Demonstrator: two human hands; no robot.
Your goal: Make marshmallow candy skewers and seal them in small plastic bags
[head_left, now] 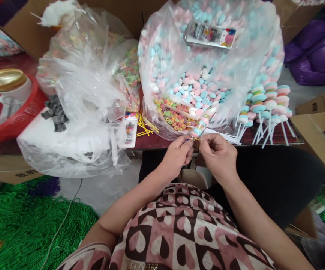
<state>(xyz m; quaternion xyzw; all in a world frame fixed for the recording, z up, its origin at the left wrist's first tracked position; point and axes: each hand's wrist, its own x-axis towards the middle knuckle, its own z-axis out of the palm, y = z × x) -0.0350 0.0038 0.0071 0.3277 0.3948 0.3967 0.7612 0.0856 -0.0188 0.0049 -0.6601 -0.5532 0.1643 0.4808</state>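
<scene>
Both hands meet at the table's front edge, below a candy skewer of pink, white and blue marshmallows in a clear wrapper. My left hand is closed in a pinch at the gathered bottom of the wrapper. A thin yellow twist tie shows between the hands, and my right hand pinches at it with curled fingers. The stick under the candy is mostly hidden. Just beyond lie ring-shaped candies and a big clear bag of marshmallows. White sticks lie right of the hands.
Finished-looking marshmallow skewers stand in a cluster at the right. Loose yellow twist ties lie left of the hands beside a printed label pack. Further left are clear plastic bags and a red basket. Cardboard boxes sit right.
</scene>
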